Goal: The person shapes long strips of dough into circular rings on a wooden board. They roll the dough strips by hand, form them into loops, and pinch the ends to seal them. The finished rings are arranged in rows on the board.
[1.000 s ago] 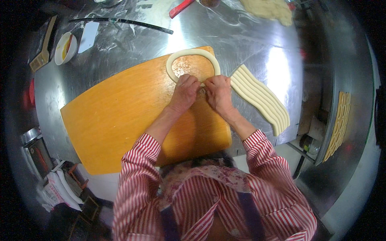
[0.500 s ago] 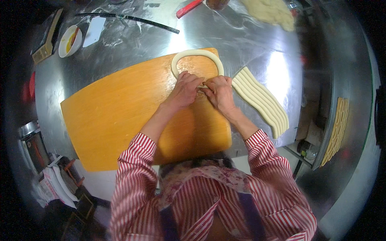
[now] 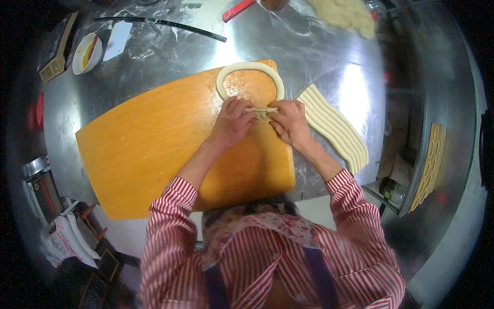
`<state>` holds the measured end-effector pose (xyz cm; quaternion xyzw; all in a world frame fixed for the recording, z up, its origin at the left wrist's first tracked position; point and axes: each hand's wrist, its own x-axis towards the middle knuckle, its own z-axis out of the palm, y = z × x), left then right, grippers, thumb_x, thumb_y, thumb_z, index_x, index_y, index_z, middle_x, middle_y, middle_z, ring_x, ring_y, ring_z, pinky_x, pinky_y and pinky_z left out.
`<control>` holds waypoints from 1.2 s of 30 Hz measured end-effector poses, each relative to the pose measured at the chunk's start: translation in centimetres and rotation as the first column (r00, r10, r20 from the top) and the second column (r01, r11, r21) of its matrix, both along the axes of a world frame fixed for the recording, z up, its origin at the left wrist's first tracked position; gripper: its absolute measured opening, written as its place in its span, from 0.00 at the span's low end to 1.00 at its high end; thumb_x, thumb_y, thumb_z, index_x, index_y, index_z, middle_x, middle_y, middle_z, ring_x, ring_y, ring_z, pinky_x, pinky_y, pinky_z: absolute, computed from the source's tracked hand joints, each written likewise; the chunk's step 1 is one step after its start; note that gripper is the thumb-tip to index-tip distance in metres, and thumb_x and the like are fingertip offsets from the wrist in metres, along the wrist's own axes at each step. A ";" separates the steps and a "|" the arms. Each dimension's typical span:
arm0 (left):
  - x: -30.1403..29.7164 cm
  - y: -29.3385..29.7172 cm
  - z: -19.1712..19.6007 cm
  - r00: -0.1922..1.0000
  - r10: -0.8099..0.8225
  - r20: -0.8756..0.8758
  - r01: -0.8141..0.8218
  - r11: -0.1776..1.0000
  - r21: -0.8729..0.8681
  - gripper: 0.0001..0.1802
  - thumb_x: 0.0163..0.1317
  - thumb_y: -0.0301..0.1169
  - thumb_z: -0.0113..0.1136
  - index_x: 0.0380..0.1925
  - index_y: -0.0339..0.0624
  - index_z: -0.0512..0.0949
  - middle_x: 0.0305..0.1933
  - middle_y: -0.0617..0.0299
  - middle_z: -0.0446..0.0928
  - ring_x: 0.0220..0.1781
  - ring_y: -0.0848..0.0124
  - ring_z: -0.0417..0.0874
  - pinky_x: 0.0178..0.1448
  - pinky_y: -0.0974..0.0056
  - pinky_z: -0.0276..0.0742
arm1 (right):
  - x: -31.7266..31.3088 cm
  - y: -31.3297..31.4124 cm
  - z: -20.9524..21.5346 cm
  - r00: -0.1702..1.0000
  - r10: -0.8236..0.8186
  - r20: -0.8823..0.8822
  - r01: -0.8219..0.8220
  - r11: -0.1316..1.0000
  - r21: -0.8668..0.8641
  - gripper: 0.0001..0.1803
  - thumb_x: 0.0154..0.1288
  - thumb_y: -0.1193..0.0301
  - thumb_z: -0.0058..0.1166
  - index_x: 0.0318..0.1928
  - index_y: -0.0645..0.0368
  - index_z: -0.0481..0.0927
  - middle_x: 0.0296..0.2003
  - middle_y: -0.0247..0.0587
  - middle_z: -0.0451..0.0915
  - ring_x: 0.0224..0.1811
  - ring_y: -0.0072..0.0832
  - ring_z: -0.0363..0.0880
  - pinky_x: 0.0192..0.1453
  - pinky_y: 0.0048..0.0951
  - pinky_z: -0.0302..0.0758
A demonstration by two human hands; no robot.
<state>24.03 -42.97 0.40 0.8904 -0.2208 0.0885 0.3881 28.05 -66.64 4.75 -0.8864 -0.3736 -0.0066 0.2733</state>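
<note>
A pale dough rope (image 3: 249, 66) curves in a loop at the far right end of the wooden board (image 3: 154, 147). Its two ends come together on the near side of the loop. My left hand (image 3: 232, 121) pinches the dough at the left of this join, fingers closed. Facing it, my right hand (image 3: 291, 122) grips the dough from the right, also with closed fingers. A short thin stretch of dough shows between my fingertips, and the rest of the join is partly hidden by them. Right of the board lie several dough strips (image 3: 337, 126) side by side.
The board rests on a floury metal table (image 3: 303, 56). At the far left are a white bowl (image 3: 87, 54) with yellow liquid, a white scraper (image 3: 118, 41) and a long dark strip (image 3: 188, 31). A dough mass (image 3: 345, 15) lies far right. Looped dough pieces (image 3: 429, 165) sit on a right-hand tray.
My hands have moved slightly apart and a little nearer to me, so the dough between the fingertips now shows. The loop keeps its shape on the board.
</note>
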 end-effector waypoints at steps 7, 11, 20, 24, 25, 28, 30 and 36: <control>1.1 -0.7 0.9 0.995 0.051 -0.088 -0.045 0.997 0.070 0.18 0.52 0.28 0.71 0.44 0.43 0.79 0.55 0.59 0.74 0.61 0.56 0.75 0.75 0.46 0.59 | 1.7 1.0 -0.8 1.000 0.009 -0.021 -0.008 1.000 0.028 0.15 0.57 0.74 0.66 0.47 0.55 0.83 0.55 0.37 0.78 0.59 0.35 0.75 0.65 0.45 0.61; 1.8 -0.6 -0.2 0.994 0.065 -0.088 -0.062 0.998 0.028 0.14 0.56 0.29 0.69 0.42 0.43 0.81 0.53 0.61 0.76 0.61 0.58 0.76 0.75 0.46 0.60 | 2.1 1.2 -1.2 0.999 -0.017 -0.043 0.019 0.999 0.041 0.14 0.60 0.73 0.64 0.47 0.56 0.83 0.54 0.36 0.79 0.59 0.33 0.75 0.66 0.44 0.59; 1.7 -1.7 0.5 0.986 0.134 -0.097 -0.134 0.991 0.008 0.09 0.58 0.27 0.67 0.40 0.44 0.83 0.53 0.62 0.78 0.61 0.63 0.78 0.76 0.43 0.56 | 1.3 2.6 -1.2 0.989 -0.121 -0.088 0.131 0.984 0.117 0.09 0.60 0.77 0.63 0.43 0.60 0.85 0.50 0.37 0.81 0.57 0.34 0.76 0.66 0.42 0.59; 1.5 -2.3 0.2 0.982 0.170 -0.088 -0.171 0.985 -0.003 0.10 0.57 0.26 0.67 0.40 0.44 0.83 0.52 0.62 0.78 0.60 0.63 0.78 0.77 0.42 0.54 | 0.8 2.8 -1.8 0.986 -0.147 -0.084 0.158 0.978 0.138 0.09 0.58 0.80 0.62 0.41 0.62 0.85 0.49 0.37 0.81 0.55 0.35 0.76 0.64 0.42 0.60; 1.5 -2.5 0.2 0.980 0.179 -0.091 -0.179 0.984 0.006 0.10 0.57 0.26 0.67 0.39 0.44 0.83 0.51 0.62 0.78 0.60 0.63 0.78 0.77 0.42 0.54 | 0.6 2.8 -1.9 0.984 -0.153 -0.088 0.165 0.976 0.144 0.10 0.57 0.81 0.61 0.41 0.61 0.85 0.49 0.36 0.81 0.56 0.35 0.76 0.65 0.42 0.60; 1.4 -2.7 0.1 0.980 0.190 -0.063 -0.188 0.982 0.027 0.11 0.55 0.26 0.69 0.39 0.45 0.83 0.50 0.64 0.76 0.59 0.64 0.77 0.77 0.43 0.54 | 0.1 2.7 -2.4 0.982 -0.158 -0.100 0.172 0.974 0.150 0.13 0.55 0.82 0.60 0.43 0.60 0.86 0.50 0.34 0.81 0.57 0.35 0.76 0.66 0.44 0.60; 1.3 -2.8 -0.2 0.980 0.196 -0.035 -0.195 0.980 0.033 0.11 0.54 0.26 0.71 0.38 0.45 0.83 0.50 0.65 0.75 0.58 0.65 0.77 0.77 0.43 0.54 | 0.0 2.3 -2.8 0.984 -0.142 -0.109 0.157 0.978 0.140 0.15 0.55 0.82 0.60 0.45 0.60 0.86 0.51 0.35 0.80 0.57 0.36 0.75 0.66 0.44 0.60; 1.0 -2.3 0.6 0.978 0.188 -0.095 -0.183 0.981 0.059 0.13 0.52 0.26 0.71 0.40 0.45 0.84 0.51 0.64 0.76 0.60 0.65 0.76 0.78 0.43 0.52 | -0.4 2.7 -0.3 0.969 -0.177 -0.172 0.202 0.969 0.141 0.22 0.49 0.77 0.69 0.48 0.59 0.84 0.53 0.38 0.79 0.59 0.38 0.75 0.68 0.46 0.59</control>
